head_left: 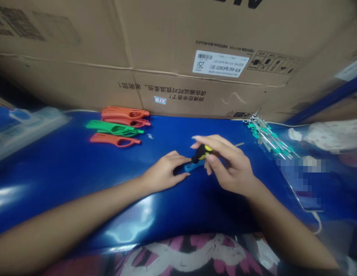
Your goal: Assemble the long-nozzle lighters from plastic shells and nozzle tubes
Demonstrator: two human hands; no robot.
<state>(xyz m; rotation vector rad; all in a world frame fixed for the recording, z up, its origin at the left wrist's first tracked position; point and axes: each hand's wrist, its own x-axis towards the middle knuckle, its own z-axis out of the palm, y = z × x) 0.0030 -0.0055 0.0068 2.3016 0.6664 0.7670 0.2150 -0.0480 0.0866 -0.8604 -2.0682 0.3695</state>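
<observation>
A screwdriver (202, 153) with a short black and yellow handle is in the fingers of my right hand (232, 165), tilted with its tip down on a blue plastic piece (192, 166). My left hand (164, 172) pinches the left end of that blue piece against the table. Much of the blue piece is behind my right fingers. Beyond them a thin metal end (240, 144) sticks out to the right. Up and to the left lie several lighter-shaped plastic casings, among them a green casing (118, 128) and an orange casing (115, 140).
Small thin bits (150, 136) lie beside the casings. A bundle of metal rods with green parts (267, 136) rests at the right, near a blurred phone (302, 191) with a white cable (318, 222). A large cardboard box (167, 57) stands behind the blue table (109, 168).
</observation>
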